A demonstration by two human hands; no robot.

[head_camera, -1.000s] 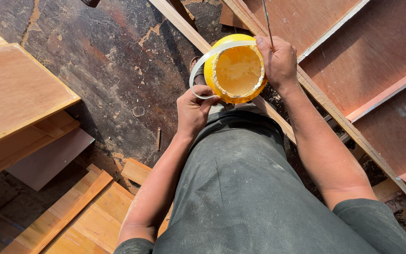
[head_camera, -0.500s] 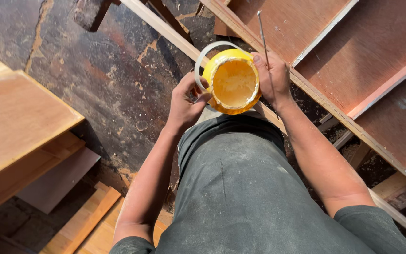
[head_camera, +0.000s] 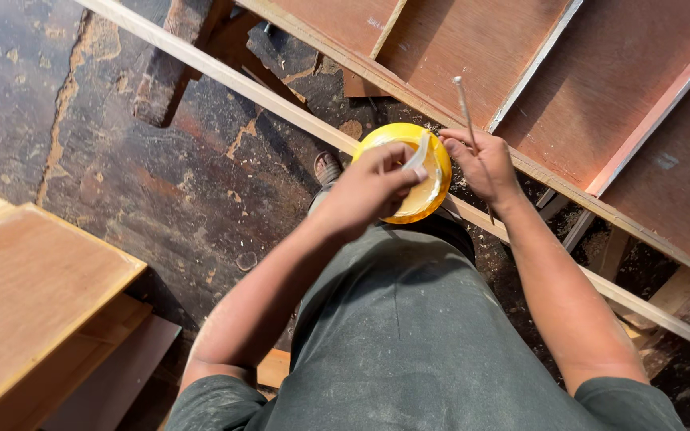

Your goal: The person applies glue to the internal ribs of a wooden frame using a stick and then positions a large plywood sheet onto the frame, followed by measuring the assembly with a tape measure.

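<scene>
Held in front of the person's waist, the yellow tub [head_camera: 409, 179] is gripped at its rim by the closed right hand [head_camera: 485, 164], which also pinches a thin stick [head_camera: 466, 108], while the left hand [head_camera: 373, 187] curls shut around its white handle [head_camera: 418, 156].

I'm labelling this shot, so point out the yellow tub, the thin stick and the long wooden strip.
yellow tub [head_camera: 433, 198]: head view, lower rim.
thin stick [head_camera: 465, 108]: head view, upper shaft.
long wooden strip [head_camera: 225, 73]: head view, bare top face.

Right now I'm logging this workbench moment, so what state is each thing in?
yellow tub: open, tilted, held up.
white handle: pinched by left hand.
thin stick: upright, gripped by right hand.
wooden panels: lying flat.
long wooden strip: lying on the floor.
</scene>
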